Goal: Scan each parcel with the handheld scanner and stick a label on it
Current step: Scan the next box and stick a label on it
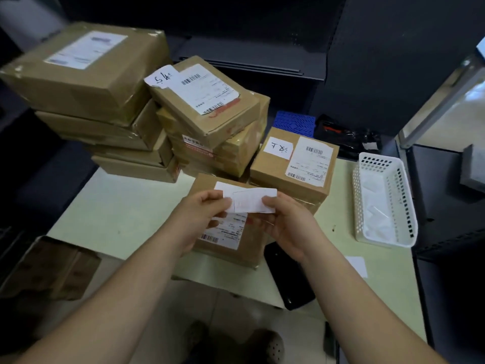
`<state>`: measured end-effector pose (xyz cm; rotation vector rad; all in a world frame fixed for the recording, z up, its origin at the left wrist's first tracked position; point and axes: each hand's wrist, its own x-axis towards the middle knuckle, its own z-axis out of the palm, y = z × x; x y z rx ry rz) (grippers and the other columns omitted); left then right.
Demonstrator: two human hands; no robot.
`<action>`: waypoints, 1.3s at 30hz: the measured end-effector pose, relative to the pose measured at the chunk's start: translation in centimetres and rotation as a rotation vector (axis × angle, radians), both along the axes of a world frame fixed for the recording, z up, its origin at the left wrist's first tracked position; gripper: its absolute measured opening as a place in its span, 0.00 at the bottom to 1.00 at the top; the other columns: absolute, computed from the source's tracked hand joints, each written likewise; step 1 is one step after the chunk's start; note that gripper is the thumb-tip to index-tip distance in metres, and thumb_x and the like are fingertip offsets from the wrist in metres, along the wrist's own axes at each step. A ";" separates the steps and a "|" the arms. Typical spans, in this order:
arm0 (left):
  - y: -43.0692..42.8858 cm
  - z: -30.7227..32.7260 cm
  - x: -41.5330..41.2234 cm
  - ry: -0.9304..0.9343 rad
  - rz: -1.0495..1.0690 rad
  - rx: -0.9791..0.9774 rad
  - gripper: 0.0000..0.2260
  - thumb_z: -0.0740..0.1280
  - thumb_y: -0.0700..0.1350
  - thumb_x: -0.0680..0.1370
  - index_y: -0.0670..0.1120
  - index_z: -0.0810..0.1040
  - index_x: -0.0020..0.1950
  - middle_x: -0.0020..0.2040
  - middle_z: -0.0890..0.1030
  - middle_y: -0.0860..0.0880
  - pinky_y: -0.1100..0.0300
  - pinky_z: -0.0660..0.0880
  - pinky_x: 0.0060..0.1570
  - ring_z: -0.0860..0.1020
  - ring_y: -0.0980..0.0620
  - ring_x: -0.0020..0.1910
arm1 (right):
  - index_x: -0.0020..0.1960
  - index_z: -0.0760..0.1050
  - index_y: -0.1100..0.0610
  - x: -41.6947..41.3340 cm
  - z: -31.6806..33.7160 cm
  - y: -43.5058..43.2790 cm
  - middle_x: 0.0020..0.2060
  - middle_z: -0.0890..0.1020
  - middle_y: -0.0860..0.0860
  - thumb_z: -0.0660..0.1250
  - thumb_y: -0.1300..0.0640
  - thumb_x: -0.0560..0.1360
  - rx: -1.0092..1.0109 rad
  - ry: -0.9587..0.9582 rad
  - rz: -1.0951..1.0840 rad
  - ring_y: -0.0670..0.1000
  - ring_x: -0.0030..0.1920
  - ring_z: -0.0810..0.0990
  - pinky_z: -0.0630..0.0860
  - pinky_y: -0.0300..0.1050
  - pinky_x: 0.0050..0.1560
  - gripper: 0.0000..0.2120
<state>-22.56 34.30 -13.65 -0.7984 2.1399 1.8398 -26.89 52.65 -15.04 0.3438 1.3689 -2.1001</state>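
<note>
Both hands, left hand (pixel 203 219) and right hand (pixel 287 227), pinch a label (pixel 252 200) above a parcel (pixel 231 232) beside stacked boxes (pixel 207 114).

A parcel-handling station in a stockroom or courier depot is shown. Taped cardboard parcels (pixel 207 101) with barcoded shipping labels are stacked on a pale worktable (pixel 118 216), a white plastic basket (pixel 384 203) is set alongside, and dark metal shelving (pixel 380 61) is seen behind.
</note>
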 end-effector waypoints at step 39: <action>-12.5 -4.7 -2.6 0.030 -0.130 -0.172 0.05 0.67 0.45 0.80 0.45 0.78 0.53 0.50 0.79 0.50 0.63 0.74 0.39 0.77 0.52 0.47 | 0.47 0.83 0.62 -1.7 -3.7 -10.3 0.30 0.81 0.54 0.75 0.59 0.73 0.595 0.096 -0.014 0.50 0.29 0.76 0.74 0.42 0.34 0.06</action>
